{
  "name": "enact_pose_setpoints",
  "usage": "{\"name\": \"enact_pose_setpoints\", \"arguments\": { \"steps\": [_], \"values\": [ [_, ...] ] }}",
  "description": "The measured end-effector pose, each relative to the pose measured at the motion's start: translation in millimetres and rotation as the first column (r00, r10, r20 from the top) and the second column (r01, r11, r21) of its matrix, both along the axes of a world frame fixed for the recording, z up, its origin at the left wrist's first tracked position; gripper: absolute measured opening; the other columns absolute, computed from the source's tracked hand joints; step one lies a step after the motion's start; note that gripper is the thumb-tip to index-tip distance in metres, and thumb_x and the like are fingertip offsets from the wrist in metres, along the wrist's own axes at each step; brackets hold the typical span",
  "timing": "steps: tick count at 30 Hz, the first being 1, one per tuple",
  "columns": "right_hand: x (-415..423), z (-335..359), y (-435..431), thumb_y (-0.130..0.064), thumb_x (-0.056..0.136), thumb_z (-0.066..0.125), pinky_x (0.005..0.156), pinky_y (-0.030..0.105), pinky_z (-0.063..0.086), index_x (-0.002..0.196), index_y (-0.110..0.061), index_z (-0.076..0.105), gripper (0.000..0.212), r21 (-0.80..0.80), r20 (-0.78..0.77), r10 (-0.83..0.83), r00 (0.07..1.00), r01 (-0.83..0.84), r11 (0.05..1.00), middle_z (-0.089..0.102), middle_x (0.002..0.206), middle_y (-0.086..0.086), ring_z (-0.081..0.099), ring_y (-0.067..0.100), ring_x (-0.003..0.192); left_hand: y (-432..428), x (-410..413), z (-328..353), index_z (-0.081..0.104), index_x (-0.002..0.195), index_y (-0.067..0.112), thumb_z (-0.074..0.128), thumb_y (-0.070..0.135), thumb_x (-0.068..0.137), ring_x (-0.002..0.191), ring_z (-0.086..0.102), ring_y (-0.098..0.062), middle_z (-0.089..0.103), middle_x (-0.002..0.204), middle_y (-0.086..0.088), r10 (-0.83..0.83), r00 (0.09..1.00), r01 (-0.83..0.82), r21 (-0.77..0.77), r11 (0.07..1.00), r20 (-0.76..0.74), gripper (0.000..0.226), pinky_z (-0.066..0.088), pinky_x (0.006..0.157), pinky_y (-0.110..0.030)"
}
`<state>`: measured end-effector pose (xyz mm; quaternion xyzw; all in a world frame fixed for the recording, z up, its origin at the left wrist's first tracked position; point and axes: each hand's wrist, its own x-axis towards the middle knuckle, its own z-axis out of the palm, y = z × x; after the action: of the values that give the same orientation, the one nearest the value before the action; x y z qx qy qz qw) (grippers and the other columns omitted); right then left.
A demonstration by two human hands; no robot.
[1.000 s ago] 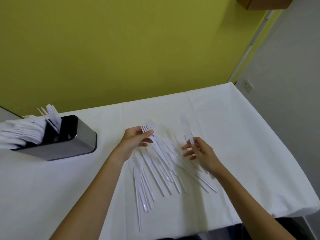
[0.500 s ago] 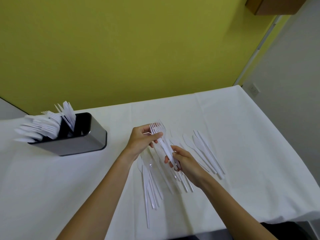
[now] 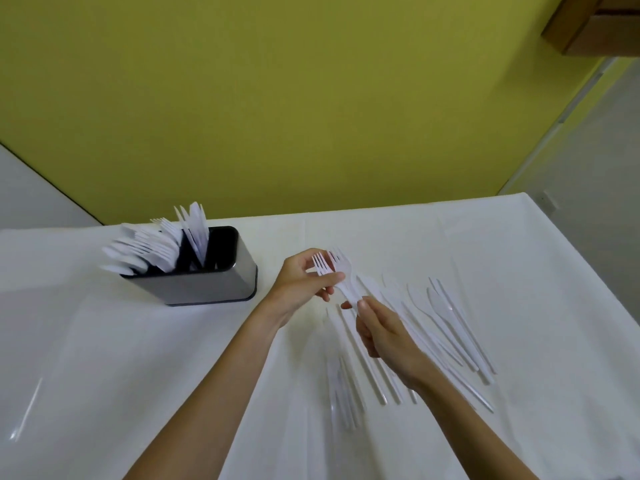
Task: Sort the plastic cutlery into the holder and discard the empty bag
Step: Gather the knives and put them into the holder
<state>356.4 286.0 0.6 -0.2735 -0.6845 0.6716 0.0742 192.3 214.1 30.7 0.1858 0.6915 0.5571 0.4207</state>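
The left hand (image 3: 304, 282) is pinching a small bunch of white forks (image 3: 331, 266) just below the tines. The right hand (image 3: 384, 334) is closing thumb and fingers on the handles of that same bunch, so both are grasping it above the middle of the table (image 3: 485, 237). A second ago the right hand was working off to the side with a separate piece. It has since crossed over and is now meeting the left.

To my eye the forks are being gathered and squared up into one handful before going to the holder (image 3: 207, 284). That is standing toward the far left corner, already bristling with cutlery. Plenty is waiting to be sorted: loose cutlery (image 3: 438, 304) is lying fanned out to the right of the hands, with more handles running under the right wrist toward the near edge. I am not making out the bag for certain.
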Motion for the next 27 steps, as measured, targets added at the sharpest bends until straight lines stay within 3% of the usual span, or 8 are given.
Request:
{"name": "enact_pose_setpoints", "arguments": {
  "steps": [4, 7, 10, 13, 16, 19, 22, 27],
  "values": [
    [-16.3, 16.7, 3.1, -0.032, 0.1, 0.04, 0.064, 0.027, 0.046, 0.091, -0.011, 0.059, 0.03, 0.137, 0.054, 0.234, 0.971, -0.239, 0.961, 0.061, 0.068, -0.002, 0.055, 0.009, 0.062, -16.3, -18.1, 22.1, 0.06, 0.091, 0.002, 0.073, -0.003, 0.077, 0.05, 0.056, -0.014, 0.061, 0.07, -0.003, -0.125, 0.986, 0.127, 0.013, 0.992, -0.107, 0.02, 0.048, 0.047, -0.024],
    [-40.7, 38.4, -2.9, -0.033, 0.098, 0.044, 0.075, 0.016, 0.045, 0.087, -0.017, 0.064, 0.028, 0.218, 0.095, 0.396, 0.914, -0.407, 0.887, 0.069, 0.082, -0.006, 0.061, 0.007, 0.078, -36.1, -40.1, 43.0, 0.058, 0.096, -0.003, 0.073, -0.006, 0.077, 0.048, 0.056, -0.012, 0.061, 0.069, -0.004, -0.218, 0.958, 0.221, -0.001, 0.975, -0.188, 0.024, 0.048, 0.045, -0.022],
    [-74.7, 55.7, -14.4, -0.032, 0.093, 0.056, 0.063, 0.013, 0.037, 0.07, -0.021, 0.065, 0.027, 0.321, 0.144, 0.401, 0.905, -0.426, 0.846, 0.063, 0.067, -0.016, 0.053, 0.005, 0.065, -58.1, -62.1, 66.3, 0.057, 0.094, 0.002, 0.072, -0.004, 0.078, 0.045, 0.055, -0.009, 0.061, 0.065, 0.002, -0.274, 0.928, 0.273, -0.039, 0.961, -0.254, 0.023, 0.046, 0.045, -0.02],
    [-107.1, 67.0, -31.9, -0.032, 0.086, 0.068, 0.055, 0.024, 0.026, 0.06, -0.007, 0.047, 0.042, 0.281, 0.151, 0.378, 0.913, -0.407, 0.869, 0.035, 0.054, -0.005, 0.032, 0.011, 0.054, -78.8, -85.3, 78.2, 0.059, 0.093, 0.007, 0.076, 0.001, 0.076, 0.055, 0.059, -0.02, 0.065, 0.07, -0.004, -0.294, 0.9, 0.293, -0.052, 0.955, -0.321, 0.024, 0.049, 0.05, -0.026],
    [-133.4, 77.1, -49.0, -0.029, 0.087, 0.068, 0.05, 0.021, 0.032, 0.064, -0.009, 0.059, 0.032, 0.189, 0.121, 0.435, 0.892, -0.451, 0.872, 0.045, 0.047, -0.006, 0.039, 0.012, 0.046, -98.5, -105.2, 87.5, 0.06, 0.093, 0.014, 0.076, 0.001, 0.076, 0.06, 0.057, -0.024, 0.062, 0.076, -0.015, -0.276, 0.899, 0.284, -0.027, 0.958, -0.339, 0.027, 0.048, 0.049, -0.023],
    [-159.1, 87.8, -70.0, -0.024, 0.088, 0.067, 0.049, 0.017, 0.037, 0.06, -0.009, 0.061, 0.032, 0.203, 0.088, 0.405, 0.91, -0.414, 0.887, 0.055, 0.044, -0.007, 0.047, 0.008, 0.041, -124.0, -126.1, 97.1, 0.061, 0.107, 0.016, 0.075, 0.005, 0.078, 0.057, 0.056, -0.006, 0.064, 0.082, 0.002, -0.184, 0.887, 0.199, -0.007, 0.98, -0.423, 0.034, 0.044, 0.052, -0.013],
    [-181.5, 88.0, -85.4, -0.019, 0.086, 0.069, 0.05, 0.015, 0.041, 0.055, -0.016, 0.061, 0.033, 0.216, 0.026, 0.236, 0.971, -0.236, 0.947, 0.059, 0.044, -0.006, 0.052, 0.005, 0.041, -146.6, -150.6, 97.3, 0.064, 0.105, 0.023, 0.071, 0.014, 0.083, 0.082, 0.061, -0.002, 0.068, 0.101, 0.007, 0.087, 0.882, -0.02, 0.148, 0.989, -0.462, 0.025, 0.051, 0.071, -0.017],
    [-211.4, 78.8, -108.1, -0.017, 0.084, 0.071, 0.067, 0.037, 0.056, 0.078, -0.008, 0.073, 0.011, 0.165, -0.098, 0.004, 0.995, 0.012, 0.986, 0.071, 0.069, 0.011, 0.065, 0.022, 0.059, -178.6, -182.4, 73.4, 0.064, 0.11, 0.014, 0.052, 0.024, 0.096, 0.09, 0.057, 0.018, 0.065, 0.107, 0.009, 0.418, 0.821, -0.332, 0.272, 0.904, -0.388, 0.021, 0.041, 0.079, -0.003]
  ]
}}
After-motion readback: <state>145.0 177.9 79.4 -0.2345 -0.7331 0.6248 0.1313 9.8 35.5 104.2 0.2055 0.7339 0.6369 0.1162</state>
